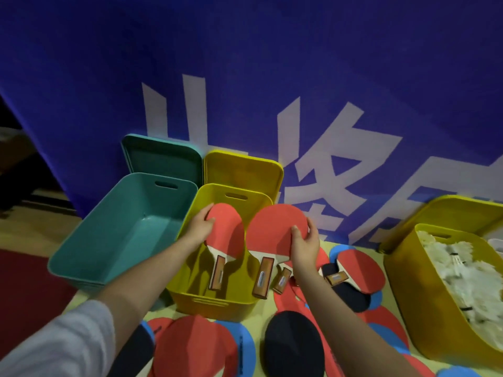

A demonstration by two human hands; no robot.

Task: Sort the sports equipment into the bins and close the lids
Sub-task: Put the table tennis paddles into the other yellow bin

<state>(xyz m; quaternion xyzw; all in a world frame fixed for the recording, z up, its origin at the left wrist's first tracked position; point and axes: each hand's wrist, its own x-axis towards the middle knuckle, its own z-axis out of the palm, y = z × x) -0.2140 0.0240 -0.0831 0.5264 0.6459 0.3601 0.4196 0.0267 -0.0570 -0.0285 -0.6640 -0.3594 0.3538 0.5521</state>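
Observation:
My left hand grips the blade of a red table tennis paddle, held over the open yellow bin with its wooden handle pointing down into it. My right hand grips the edge of a second red paddle above that bin's right rim. An empty teal bin stands to the left. Several more red and black paddles lie on the table in front. Another yellow bin at the right holds white shuttlecocks.
A teal lid and a yellow lid lean against the blue banner behind their bins. A third yellow lid stands behind the shuttlecock bin. Red floor shows at the left.

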